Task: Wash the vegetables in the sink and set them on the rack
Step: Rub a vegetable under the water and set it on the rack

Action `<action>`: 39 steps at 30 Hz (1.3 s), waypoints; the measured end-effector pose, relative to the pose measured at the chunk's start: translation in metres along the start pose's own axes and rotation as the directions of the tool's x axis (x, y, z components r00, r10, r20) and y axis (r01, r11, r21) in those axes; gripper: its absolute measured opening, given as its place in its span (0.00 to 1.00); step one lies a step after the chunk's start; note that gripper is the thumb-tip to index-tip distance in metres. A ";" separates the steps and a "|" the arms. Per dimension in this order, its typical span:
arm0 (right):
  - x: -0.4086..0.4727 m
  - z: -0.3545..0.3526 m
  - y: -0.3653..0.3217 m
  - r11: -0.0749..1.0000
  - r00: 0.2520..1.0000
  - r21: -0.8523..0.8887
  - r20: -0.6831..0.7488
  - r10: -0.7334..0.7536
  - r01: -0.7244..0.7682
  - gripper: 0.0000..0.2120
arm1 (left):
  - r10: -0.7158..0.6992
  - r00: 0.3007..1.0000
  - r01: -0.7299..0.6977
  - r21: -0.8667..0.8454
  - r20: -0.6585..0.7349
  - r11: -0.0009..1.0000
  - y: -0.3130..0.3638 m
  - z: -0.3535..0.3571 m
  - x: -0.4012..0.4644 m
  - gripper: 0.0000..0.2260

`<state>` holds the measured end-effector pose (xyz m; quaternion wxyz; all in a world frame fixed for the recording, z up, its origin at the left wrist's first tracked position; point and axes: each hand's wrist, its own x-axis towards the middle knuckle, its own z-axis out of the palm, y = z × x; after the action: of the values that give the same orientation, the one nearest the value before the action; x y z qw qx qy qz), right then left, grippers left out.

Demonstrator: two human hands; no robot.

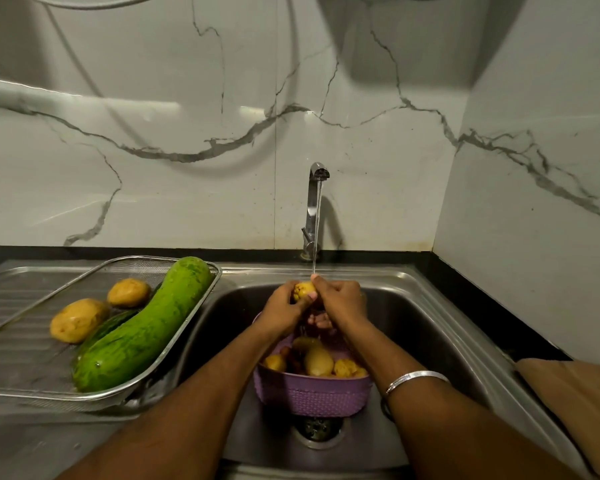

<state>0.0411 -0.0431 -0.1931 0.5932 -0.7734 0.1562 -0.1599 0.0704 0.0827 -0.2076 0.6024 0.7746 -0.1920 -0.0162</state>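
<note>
Over the steel sink (413, 327), my left hand (283, 311) and my right hand (342, 301) together grip a small yellow potato (303, 289) under the running stream from the tap (314, 209). Below them a purple basket (312, 393) stands in the basin with several potatoes (317, 362) and other vegetables inside. On the left, a wire rack (187, 327) holds a large green gourd (146, 327), a darker cucumber (110, 327) partly hidden under it, and two washed potatoes (77, 320) (128, 292).
The rack rests on the ribbed steel drainboard (11, 306). The drain (317, 427) lies just in front of the basket. A brown cloth (575, 403) lies on the black counter at the right. A marble wall rises close behind the tap and on the right.
</note>
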 end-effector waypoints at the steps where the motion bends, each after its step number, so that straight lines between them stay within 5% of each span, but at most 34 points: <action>1: 0.000 0.000 0.001 1.000 1.000 -0.022 -0.010 -0.016 0.016 0.18 | 0.004 1.000 -0.004 -0.003 -0.001 1.000 0.000 0.001 0.001 0.08; 9: 0.004 -0.006 0.002 0.999 0.974 0.009 0.227 0.029 -0.032 0.10 | -0.081 0.994 0.078 -0.046 -0.068 0.996 -0.005 0.002 0.005 0.10; 19: 0.003 -0.003 0.000 0.996 0.994 0.024 -0.078 -0.079 0.081 0.14 | -0.018 1.000 0.018 -0.016 -0.018 1.000 0.000 0.003 0.002 0.16; 27: 0.003 -0.011 -0.002 0.997 0.986 0.073 0.165 0.014 -0.027 0.11 | -0.085 0.993 0.087 0.013 -0.076 0.996 -0.009 -0.001 0.007 0.15; 35: -0.002 -0.008 -0.006 0.980 0.996 0.198 -0.087 0.008 0.010 0.12 | 0.056 0.998 -0.052 0.102 -0.037 0.993 -0.001 0.006 0.001 0.16; 39: 0.002 -0.009 -0.003 0.988 0.997 0.152 0.075 0.025 -0.036 0.08 | 0.030 0.997 -0.022 0.114 -0.066 0.993 -0.006 0.006 0.001 0.13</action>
<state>0.0389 -0.0506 -0.1882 0.6587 -0.7282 0.1335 -0.1338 0.0712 0.0777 -0.2150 0.5639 0.8050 -0.1822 0.0287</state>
